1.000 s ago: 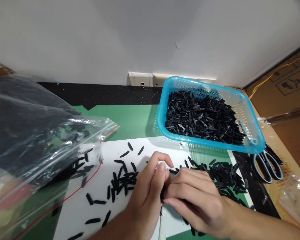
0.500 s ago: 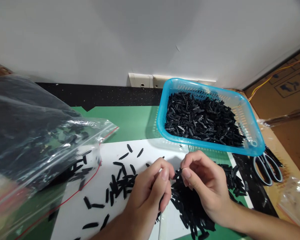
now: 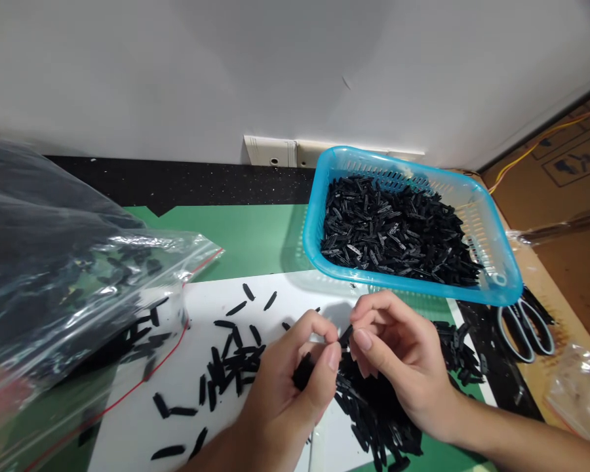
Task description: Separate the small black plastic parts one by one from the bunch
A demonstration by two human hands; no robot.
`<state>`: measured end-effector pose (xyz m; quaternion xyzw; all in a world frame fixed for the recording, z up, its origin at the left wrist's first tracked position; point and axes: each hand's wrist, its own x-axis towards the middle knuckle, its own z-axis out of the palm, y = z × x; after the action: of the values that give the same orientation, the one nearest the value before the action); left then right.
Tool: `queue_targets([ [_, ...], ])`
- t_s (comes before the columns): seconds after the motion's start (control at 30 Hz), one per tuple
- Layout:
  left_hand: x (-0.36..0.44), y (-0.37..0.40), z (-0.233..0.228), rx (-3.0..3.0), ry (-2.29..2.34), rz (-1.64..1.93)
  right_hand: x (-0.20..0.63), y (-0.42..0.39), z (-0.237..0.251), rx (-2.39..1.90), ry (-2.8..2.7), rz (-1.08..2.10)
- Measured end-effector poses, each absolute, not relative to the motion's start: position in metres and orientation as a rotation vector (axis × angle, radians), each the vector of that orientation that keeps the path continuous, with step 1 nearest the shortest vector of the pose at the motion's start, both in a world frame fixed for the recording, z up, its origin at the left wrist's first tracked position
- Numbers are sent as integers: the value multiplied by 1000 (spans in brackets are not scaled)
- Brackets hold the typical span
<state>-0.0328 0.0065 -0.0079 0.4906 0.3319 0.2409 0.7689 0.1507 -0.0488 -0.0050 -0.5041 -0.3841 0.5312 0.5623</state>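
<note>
At far left a clear plastic bag (image 3: 63, 275) lies slumped on the tabletop (image 3: 246, 236), part-filled with small black plastic strips, its red-lined mouth open toward a white sheet (image 3: 196, 387). Loose black strips (image 3: 231, 357) are scattered across that sheet. At centre the left hand (image 3: 285, 400) is curled, its fingers closed around a small bunch of black pieces (image 3: 303, 370) cupped against the palm. Just beside it the right hand (image 3: 403, 367) pinches a single black strip (image 3: 345, 335) between thumb and forefinger, its tip close to the left hand's thumb. Below and between both hands sits a dense pile of strips (image 3: 378, 413). Behind them at right, a blue basket (image 3: 491, 262) is heaped with more of the same parts; scissors (image 3: 526, 324) lie just beside its right corner. The step in hand looks like gathering strips one by one into the left hand's bundle; the next move likely calls for slipping the pinched strip in alongside the others without loosening that grip.
</note>
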Motion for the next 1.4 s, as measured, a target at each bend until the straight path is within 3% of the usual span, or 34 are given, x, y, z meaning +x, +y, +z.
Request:
queue_targets([
  [1.4, -27, 4, 6, 902, 852, 545, 152, -45, -1, -1203, -940, 1200],
])
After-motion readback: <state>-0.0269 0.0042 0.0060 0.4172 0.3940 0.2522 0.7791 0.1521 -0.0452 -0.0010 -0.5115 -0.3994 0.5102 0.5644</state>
